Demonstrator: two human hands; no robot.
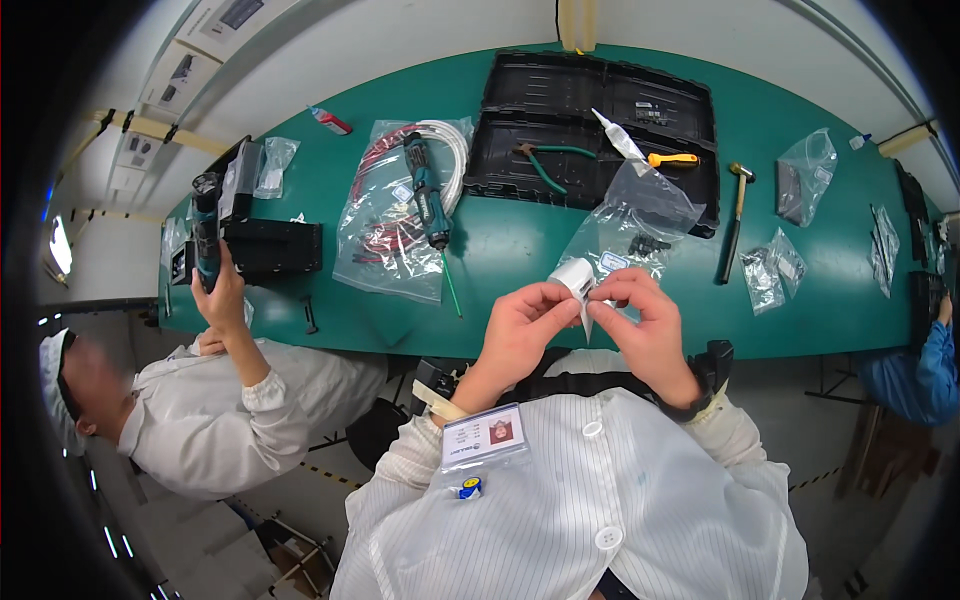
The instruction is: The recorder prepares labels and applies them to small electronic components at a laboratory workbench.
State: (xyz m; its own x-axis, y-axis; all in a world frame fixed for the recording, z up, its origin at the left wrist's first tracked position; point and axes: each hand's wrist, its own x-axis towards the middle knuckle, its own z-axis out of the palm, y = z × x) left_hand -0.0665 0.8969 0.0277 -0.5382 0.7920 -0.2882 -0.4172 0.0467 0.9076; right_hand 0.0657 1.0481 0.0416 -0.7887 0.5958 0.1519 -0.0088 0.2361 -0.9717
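Observation:
A small white curled piece [575, 272], like a roll of labels or paper, is pinched between my two hands close to the table's front edge. My left hand [525, 330] is closed on its left side. My right hand [645, 325] grips the other side, fingertips almost meeting the left ones. From between the fingers a pointed white end hangs down. Just beyond lies a clear plastic bag [640, 215] with small black parts [648, 244] in it.
Behind lies an open black tool case [590, 82] with green-handled pliers [545, 160] and a yellow-handled screwdriver [672, 160]. A power screwdriver [425, 195] rests on bagged cables [385, 235]. To the right is a hammer [736, 220]. At left, a co-worker's hand [222, 300] holds another power tool.

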